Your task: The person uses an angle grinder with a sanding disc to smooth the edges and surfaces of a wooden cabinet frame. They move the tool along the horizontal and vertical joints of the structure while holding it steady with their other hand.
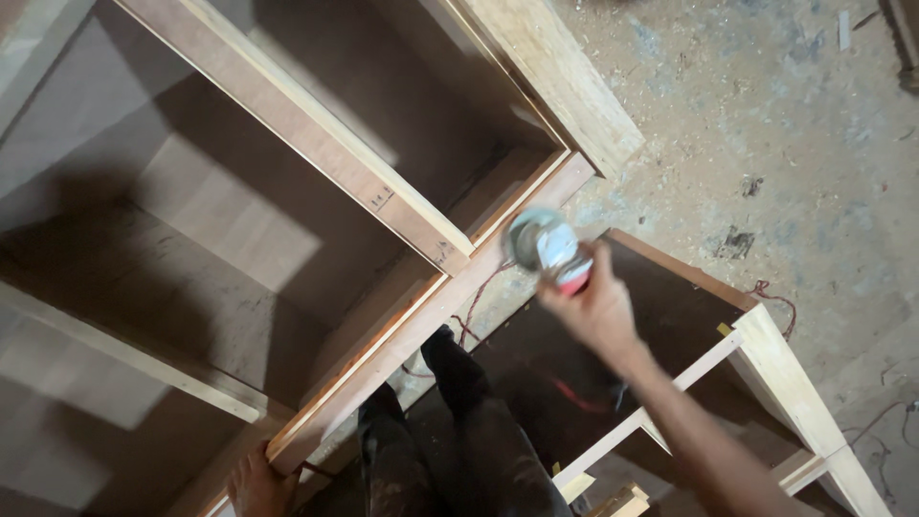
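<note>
The right hand [595, 308] reaches out from the lower right, arm stretched, and its fingers are wrapped around a small grinder [548, 245] with a red and white body and a round grey disc at the front. The tool is blurred, so its finer parts cannot be made out. It is held just beside the front edge of a large wooden cabinet [316, 144] that lies on its back on the floor, near the spot where a pale divider [287, 115] meets that edge.

The left hand [257, 486] is low in the picture, at the bottom edge, with its fingers lying on the cabinet's front rail [421, 325]; only part of the hand shows, so how far the fingers close cannot be told.

The person's dark trousers [450, 431] stand between this cabinet and a second, smaller frame [766, 354] with a dark back panel, to the right. A thin red cord [474, 302] trails over the floor by the legs and shows again near the frame's far corner. The concrete floor [766, 124] is strewn with sawdust and shavings.
</note>
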